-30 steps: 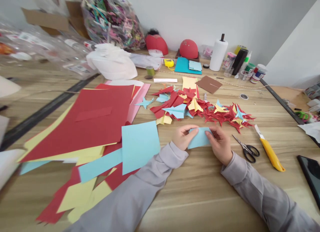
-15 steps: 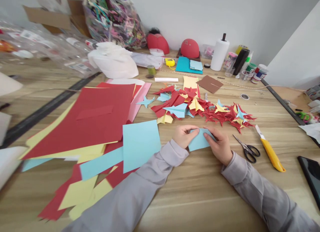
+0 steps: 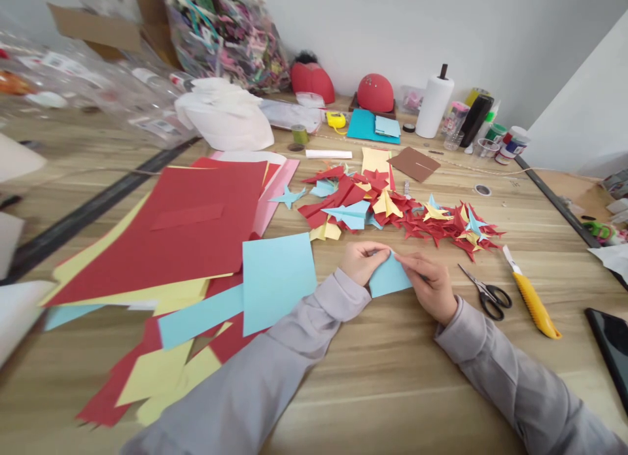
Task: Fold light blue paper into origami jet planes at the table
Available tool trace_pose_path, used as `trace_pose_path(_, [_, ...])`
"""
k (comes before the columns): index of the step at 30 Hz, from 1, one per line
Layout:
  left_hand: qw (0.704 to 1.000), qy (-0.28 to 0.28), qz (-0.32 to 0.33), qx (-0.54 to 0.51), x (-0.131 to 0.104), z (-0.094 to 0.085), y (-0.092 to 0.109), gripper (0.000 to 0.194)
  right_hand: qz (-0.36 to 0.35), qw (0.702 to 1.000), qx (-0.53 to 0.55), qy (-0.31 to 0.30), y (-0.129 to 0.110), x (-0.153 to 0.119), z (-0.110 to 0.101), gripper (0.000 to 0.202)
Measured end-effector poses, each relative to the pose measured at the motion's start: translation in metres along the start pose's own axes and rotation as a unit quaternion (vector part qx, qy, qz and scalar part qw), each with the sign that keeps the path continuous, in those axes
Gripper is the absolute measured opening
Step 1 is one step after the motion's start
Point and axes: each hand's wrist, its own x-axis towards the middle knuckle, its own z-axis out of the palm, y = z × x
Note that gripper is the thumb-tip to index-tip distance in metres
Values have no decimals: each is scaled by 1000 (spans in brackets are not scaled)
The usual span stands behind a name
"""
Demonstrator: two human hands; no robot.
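Observation:
A small piece of light blue paper (image 3: pixel 390 278) is between my two hands, just above or on the wooden table. My left hand (image 3: pixel 364 262) pinches its upper left edge. With thumb and fingers together, my right hand (image 3: pixel 432 285) grips the upper right corner, close to the left fingertips. Whether the paper has a crease under the fingers is hidden. Left of my hands lies a larger light blue square sheet (image 3: pixel 279 282). Beyond them is a heap of folded red, yellow and blue paper shapes (image 3: pixel 387 203).
Black-handled scissors (image 3: pixel 490 297) and a yellow utility knife (image 3: pixel 534 304) lie to the right, with a dark phone (image 3: pixel 611 344) at the edge. Large red sheets (image 3: pixel 206 233) overlap yellow ones on the left. A white roll (image 3: pixel 434 105) stands near the wall.
My right fingers have shifted inward and up along the paper's top edge, toward the left fingertips. The left hand keeps its pinch. The view has moved slightly.

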Motion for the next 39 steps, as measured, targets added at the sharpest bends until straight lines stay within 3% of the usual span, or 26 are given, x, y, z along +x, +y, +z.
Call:
trace_pose_path(10, [1000,0,3,-10,1,0,4,11,24,1000,-5,-8,-1,1,1,22])
trace_pose_path(18, [1000,2,-8,-5,0,1,6,13,128,989,79,14,10,0,5,21])
trace_pose_path(35, [997,-30,24,61,0,0,4,21,168,979,118,18,11,1,5,24])
trace_pose_path(39, [997,-25,30,72,0,0,4,21,178,981,79,7,10,3,4,25])
